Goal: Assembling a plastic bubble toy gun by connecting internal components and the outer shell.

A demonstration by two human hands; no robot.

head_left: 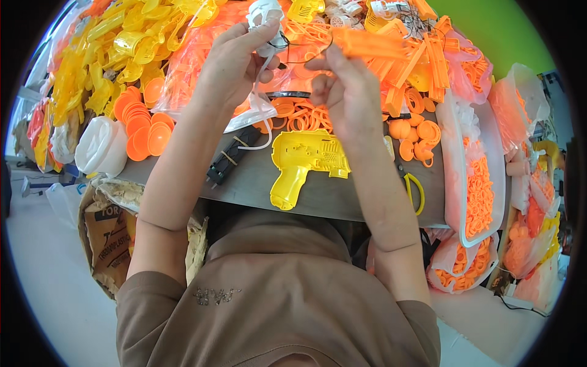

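Gripping a white cylindrical part (pixel 264 18) just short of twelve o'clock with the left hand (pixel 239 54), pressing thumb against its side and closing the grip narrowly around it. Trailing thin dark wires (pixel 282 41) from there towards one o'clock, and dangling a narrow white strip (pixel 269 131) below, down towards the centre. Raising the right hand (pixel 350 85) at one o'clock with fingers bent, right beside the wires and a blurred orange piece (pixel 370 44) — cannot tell which of these is pinched.

Lying near the hub of the dial, inner side up on the grey table (pixel 342 199): a yellow pistol-shaped half-shell (pixel 306 160), apart from both hands. At ten o'clock from it, a black bar (pixel 232 156) with a band around it. At three, scissors (pixel 416 192) with a yellow handle, then a clear bin (pixel 498 183) of small orange rings (pixel 480 189). Heaped at ten, farther out: yellow moulded parts (pixel 122 49), above stacked orange cups (pixel 137 125). Piled between one and two — orange channel-shaped pieces (pixel 425 67).
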